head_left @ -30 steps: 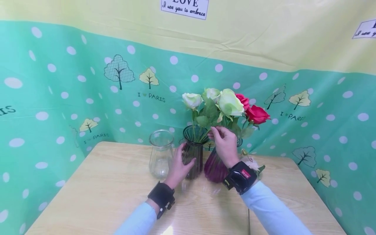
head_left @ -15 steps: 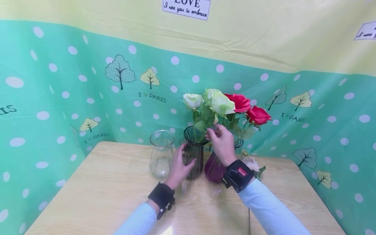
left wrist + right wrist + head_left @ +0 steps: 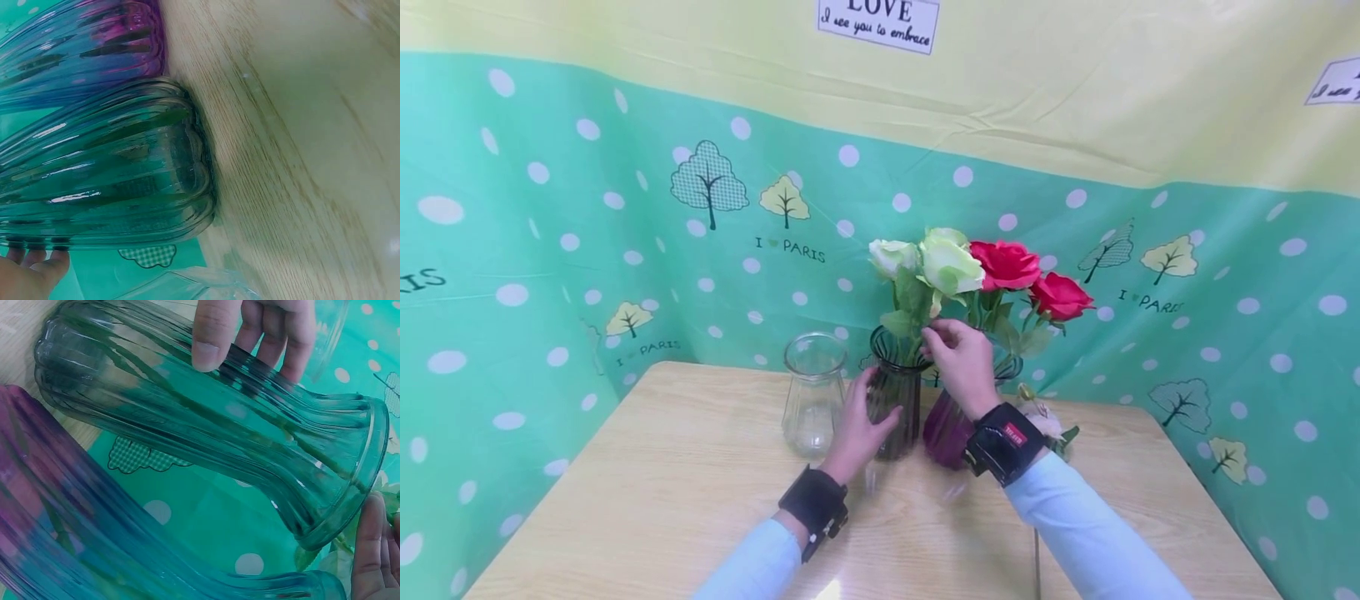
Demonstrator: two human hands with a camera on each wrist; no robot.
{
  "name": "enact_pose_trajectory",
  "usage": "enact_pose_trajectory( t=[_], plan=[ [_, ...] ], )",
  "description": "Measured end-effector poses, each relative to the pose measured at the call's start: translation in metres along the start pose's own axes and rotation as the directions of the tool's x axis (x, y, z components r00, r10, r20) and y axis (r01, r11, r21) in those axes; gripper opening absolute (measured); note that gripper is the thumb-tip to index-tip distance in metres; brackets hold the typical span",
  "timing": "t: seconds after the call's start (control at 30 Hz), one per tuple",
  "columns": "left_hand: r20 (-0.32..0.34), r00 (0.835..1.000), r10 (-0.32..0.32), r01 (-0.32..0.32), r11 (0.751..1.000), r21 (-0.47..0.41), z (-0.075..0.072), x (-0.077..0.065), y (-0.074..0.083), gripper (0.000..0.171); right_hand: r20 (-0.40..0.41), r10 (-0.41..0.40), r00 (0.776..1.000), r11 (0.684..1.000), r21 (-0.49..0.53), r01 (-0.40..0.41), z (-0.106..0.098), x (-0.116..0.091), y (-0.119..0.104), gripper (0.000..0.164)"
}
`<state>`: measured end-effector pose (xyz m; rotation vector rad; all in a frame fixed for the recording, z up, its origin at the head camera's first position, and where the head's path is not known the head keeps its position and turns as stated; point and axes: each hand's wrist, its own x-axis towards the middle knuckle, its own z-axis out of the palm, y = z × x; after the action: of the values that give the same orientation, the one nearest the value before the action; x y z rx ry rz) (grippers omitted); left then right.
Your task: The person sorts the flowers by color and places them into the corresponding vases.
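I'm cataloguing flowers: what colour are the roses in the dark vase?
The roses are white tinged green, clearest in the head view.

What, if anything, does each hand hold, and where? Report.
Left hand: the dark vase, around its side. Right hand: apparently a pale rose, by its stem near the vase's mouth.

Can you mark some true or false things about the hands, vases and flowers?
1. The left hand holds the dark ribbed glass vase. True.
2. A clear wide-mouthed glass vase stands beside it. True.
3. A pale pink flower lies on the tan wooden table. True.
4. Two ruffled red roses lie there. False: they stand in the purple ribbed glass vase.
5. The right hand rests on the table. False: it's up by the dark vase's mouth.
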<state>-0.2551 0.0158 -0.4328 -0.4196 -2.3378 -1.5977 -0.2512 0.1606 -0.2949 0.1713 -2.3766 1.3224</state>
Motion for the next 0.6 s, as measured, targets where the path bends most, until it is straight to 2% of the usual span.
enact_pose_trajectory(
  t=[0.17, 0.4, 0.6],
  plan=[
    [0.004, 1.000, -0.013, 0.013, 1.000, 0.002, -0.001, -0.001, 0.000, 0.075, 0.010, 0.003, 1.000, 1.000, 0.003, -0.004, 0.001, 0.001, -0.005, 0.023],
    [-0.002, 1.000, 0.010, -0.010, 1.000, 0.013, 0.000, -0.002, -0.002, 0.074, 0.019, 0.001, 1.000, 0.999, -0.033, 0.000, 0.004, 0.006, -0.007, 0.022],
    [-0.004, 1.000, 0.016, -0.016, 1.000, -0.003, 0.000, -0.001, 0.001, 0.075, 0.056, 0.024, 0.998, 0.999, -0.043, -0.022, 0.005, 0.014, -0.007, 0.025]
  ],
)
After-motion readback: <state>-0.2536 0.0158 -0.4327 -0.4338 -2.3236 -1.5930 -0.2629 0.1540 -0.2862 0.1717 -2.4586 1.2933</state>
